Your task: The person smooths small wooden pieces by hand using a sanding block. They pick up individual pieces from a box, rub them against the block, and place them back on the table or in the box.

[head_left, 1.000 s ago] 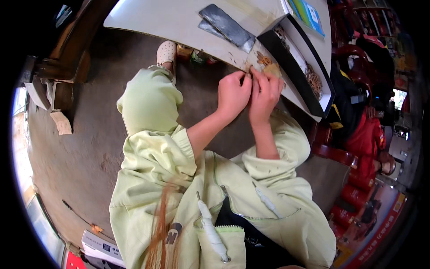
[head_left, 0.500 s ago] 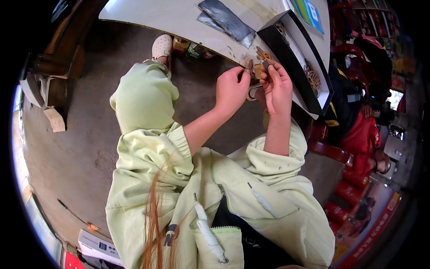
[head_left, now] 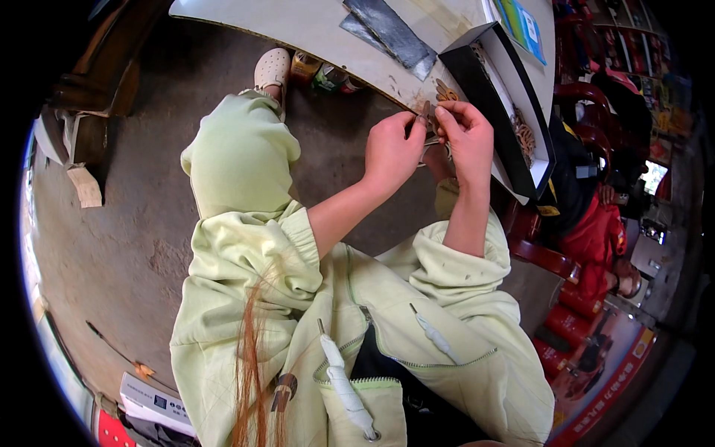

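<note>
My left hand (head_left: 395,153) is closed, thumb and index finger pinching a small dark brown piece (head_left: 425,112) whose kind is too small to make out. Close on its right, my right hand (head_left: 465,140) pinches its thumb and index finger together beside that piece. Whatever sits between the right fingertips is mostly hidden. Just beyond the fingertips, a small bundle of tan-brown strips (head_left: 447,92) lies at the edge of the white table (head_left: 298,22). To the right stands a long black open box (head_left: 477,67) with a white inside, holding brown looped pieces (head_left: 524,138).
Dark grey flat sheets (head_left: 391,33) and a blue-green booklet (head_left: 521,30) lie on the table. Bottles (head_left: 328,78) stand on the floor under it. At right, a person in red trousers (head_left: 596,231) sits near a dark red chair (head_left: 547,253). Wooden furniture (head_left: 112,67) stands at left.
The right hand has turned, and its thumb and fingers now close near the left fingertips. The dark piece seen in its fingers before is now mostly hidden. The view has shifted slightly.
</note>
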